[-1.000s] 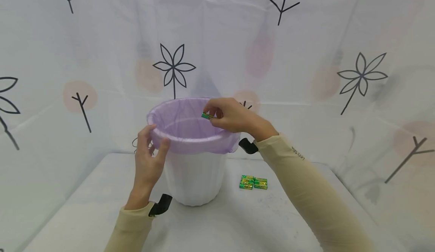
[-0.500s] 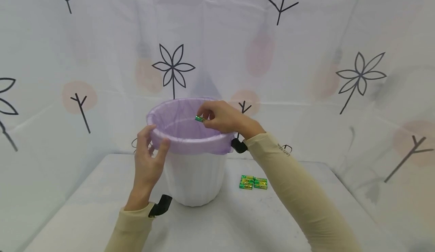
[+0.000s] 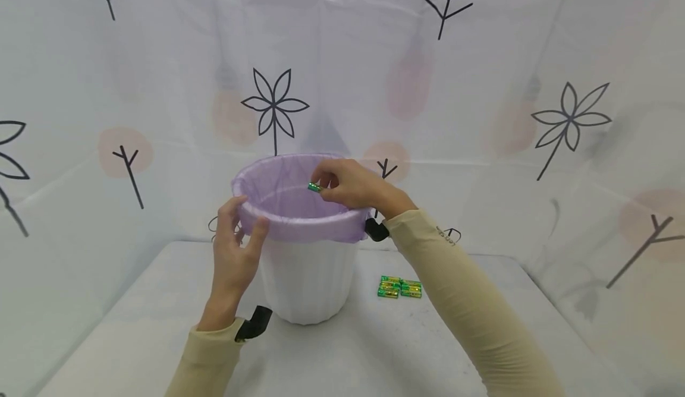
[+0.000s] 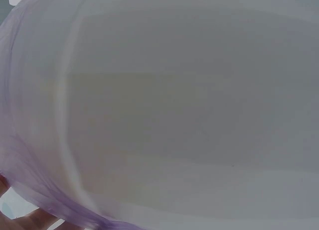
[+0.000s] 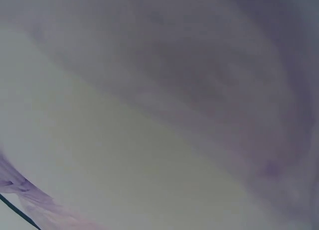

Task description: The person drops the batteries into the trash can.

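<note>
A white trash can [image 3: 307, 278] with a purple liner bag [image 3: 299, 230] folded over its rim stands on the table. My left hand [image 3: 233, 260] holds the can's left side at the rim, thumb on the front of the liner and fingers farther back. In the left wrist view, its fingers [image 4: 37, 219] show beside the purple liner [image 4: 55, 200]. Above the can's opening, my right hand [image 3: 353, 186] pinches a small green battery [image 3: 314, 187] between thumb and fingers. The right wrist view is filled by the blurred can and liner [image 5: 209, 115]; the right fingers are out of sight there.
Several green and yellow batteries [image 3: 399, 287] lie in two stacks on the white table [image 3: 321, 361], right of the can. A white patterned curtain [image 3: 342, 58] hangs behind and at the sides.
My right hand moved left and slightly down with the battery, farther over the can's opening, then held still for the last half second. My left hand stayed at the rim.
</note>
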Tool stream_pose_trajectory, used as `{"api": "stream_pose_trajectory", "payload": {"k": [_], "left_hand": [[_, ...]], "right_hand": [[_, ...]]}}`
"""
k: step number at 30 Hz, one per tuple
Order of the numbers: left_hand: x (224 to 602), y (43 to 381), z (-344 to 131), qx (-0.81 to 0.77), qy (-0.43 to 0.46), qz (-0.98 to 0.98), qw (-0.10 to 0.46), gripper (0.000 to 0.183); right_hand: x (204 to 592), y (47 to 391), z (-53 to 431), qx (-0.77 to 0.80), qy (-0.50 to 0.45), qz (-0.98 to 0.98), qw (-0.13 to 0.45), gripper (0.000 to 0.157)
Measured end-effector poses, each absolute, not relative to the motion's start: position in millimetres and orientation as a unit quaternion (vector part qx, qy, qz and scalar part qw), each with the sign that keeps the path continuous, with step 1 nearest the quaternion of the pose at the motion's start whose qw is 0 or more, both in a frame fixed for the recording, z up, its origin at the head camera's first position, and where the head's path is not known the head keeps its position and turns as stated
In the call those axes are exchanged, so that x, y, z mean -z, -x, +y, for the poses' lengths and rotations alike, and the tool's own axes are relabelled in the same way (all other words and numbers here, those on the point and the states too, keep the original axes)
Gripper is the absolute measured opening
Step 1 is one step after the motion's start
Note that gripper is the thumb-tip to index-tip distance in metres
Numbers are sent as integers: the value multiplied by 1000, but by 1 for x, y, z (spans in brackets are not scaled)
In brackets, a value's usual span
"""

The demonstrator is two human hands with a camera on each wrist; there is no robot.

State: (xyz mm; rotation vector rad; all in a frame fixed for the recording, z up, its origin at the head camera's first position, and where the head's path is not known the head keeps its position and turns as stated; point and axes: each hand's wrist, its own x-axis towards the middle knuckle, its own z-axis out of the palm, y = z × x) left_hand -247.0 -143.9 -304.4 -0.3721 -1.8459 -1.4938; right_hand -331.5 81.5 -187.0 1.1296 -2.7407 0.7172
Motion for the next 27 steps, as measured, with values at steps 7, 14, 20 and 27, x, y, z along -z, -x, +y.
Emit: {"api": "stream_pose_trajectory", "payload": {"k": [7,14,20,27], "left_hand": [[283,224,-134,582,141,-718,354,49],[282,222,-132,582,140,-720,351,50],[295,238,-138,578,136,-723,353,50],[304,248,-143,577,143,-721,357,51]], "right_hand": [[188,331,81,-232,-374,-896,53,25],[187,331,83,-235,-374,-895,56,24],[184,330,92,-240,-374,-893,76,23],[184,318,110,-247,-390,-881,106,20]]}}
